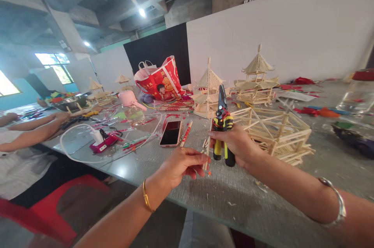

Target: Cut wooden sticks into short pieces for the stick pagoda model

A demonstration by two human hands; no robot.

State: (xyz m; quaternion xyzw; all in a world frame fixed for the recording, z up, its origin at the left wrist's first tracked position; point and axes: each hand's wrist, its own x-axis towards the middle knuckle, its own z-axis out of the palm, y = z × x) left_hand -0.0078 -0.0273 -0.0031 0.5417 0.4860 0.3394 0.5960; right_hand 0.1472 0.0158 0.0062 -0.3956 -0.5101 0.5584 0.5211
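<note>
My left hand (pixel 187 164) is closed, pinching the lower end of a thin wooden stick (pixel 208 150) held nearly upright above the table's front edge. My right hand (pixel 238 142) grips yellow-and-black pliers (pixel 223 123), their dark jaws pointing up; its thumb and forefinger lie against the same stick. Just beyond the right wrist stands an open frame (pixel 274 131) built of wooden sticks. Behind the hands is a small stick pavilion (pixel 208 88) with a pointed roof. A phone (pixel 171 133) lies left of the pliers, with a red-wrapped chopstick packet (pixel 187 133) beside it.
A second pavilion (pixel 258 76) and a red shopping bag (pixel 160 80) stand farther back. At left are a pink-topped bottle (pixel 132 107), a magenta power strip (pixel 105 142) with a white cord, and a co-worker's arms (pixel 37 127). A clear jar (pixel 355 94) stands at right.
</note>
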